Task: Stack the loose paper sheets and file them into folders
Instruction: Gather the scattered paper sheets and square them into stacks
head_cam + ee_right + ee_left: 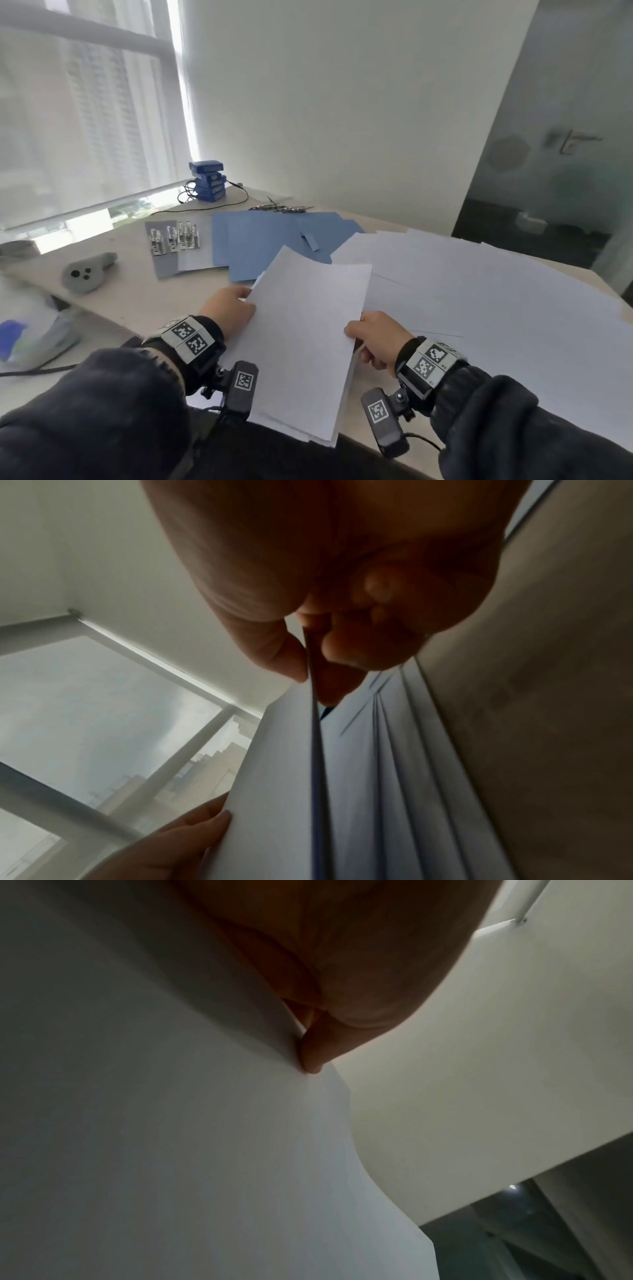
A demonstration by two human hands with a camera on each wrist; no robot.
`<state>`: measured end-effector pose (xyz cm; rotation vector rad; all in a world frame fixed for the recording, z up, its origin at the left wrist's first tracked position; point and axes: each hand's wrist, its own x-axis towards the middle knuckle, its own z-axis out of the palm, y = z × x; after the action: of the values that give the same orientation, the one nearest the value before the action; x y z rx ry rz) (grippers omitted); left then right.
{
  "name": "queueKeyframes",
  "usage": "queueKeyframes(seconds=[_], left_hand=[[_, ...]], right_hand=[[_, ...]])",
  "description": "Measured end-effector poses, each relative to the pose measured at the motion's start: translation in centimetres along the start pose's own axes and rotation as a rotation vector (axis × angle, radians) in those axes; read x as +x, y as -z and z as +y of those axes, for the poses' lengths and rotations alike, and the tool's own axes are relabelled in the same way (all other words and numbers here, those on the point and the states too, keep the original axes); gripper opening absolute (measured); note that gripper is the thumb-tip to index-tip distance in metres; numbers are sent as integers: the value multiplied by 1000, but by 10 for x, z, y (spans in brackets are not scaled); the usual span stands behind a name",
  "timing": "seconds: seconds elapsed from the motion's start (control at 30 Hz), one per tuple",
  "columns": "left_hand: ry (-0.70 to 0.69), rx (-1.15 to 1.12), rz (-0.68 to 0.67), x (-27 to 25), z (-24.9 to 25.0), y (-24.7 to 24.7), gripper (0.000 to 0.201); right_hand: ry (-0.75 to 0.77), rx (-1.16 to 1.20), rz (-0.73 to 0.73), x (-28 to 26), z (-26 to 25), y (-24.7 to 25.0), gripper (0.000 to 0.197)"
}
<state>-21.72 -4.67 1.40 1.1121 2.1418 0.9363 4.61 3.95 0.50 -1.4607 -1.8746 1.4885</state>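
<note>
The grip is double: the left hand [228, 310] pinches the left edge of a thin stack of white paper sheets [301, 346], thumb on top and fingers beneath, while the right hand [375, 337] pinches the right edge, the thumb and fingers closed on it in the right wrist view. The stack is held tilted above the near edge of the pale surface [137, 291], its lower sheets slightly fanned and not squared. On the far left lie a grey handheld controller [87, 272] and grey cards carrying metal clips [174, 240]; further right sit flat blue paper folders [267, 236], and to the right more loose white sheets [479, 291] are spread overlapping. The step in hand looks like gathering and aligning the stack. The next move probably calls for tapping the edges true on the surface, then adding the sheets at the right before any filing begins.
</note>
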Motion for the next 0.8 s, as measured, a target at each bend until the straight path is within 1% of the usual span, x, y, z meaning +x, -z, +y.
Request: queueKeyframes(seconds=[0.1, 0.27, 0.4, 0.5, 0.6, 0.7, 0.8], left_hand=[[48, 16, 14, -1, -20, 8, 25], [87, 33, 37, 2, -34, 13, 40], [56, 31, 71, 3, -26, 11, 43], [1, 9, 88, 0, -6, 2, 39], [-100, -27, 33, -6, 23, -19, 35], [-199, -43, -83, -18, 53, -53, 30], [-258, -76, -198, -28, 75, -93, 31]], right_hand=[[19, -96, -32, 3, -3, -19, 10], [5, -108, -30, 4, -2, -29, 17], [-66, -125, 9, 4, 3, -20, 18], [-92, -95, 13, 3, 10, -9, 20], [-49, -86, 37, -3, 17, 7, 23], [-15, -79, 96, -11, 27, 27, 23], [-30, -45, 165, -24, 41, 55, 20]])
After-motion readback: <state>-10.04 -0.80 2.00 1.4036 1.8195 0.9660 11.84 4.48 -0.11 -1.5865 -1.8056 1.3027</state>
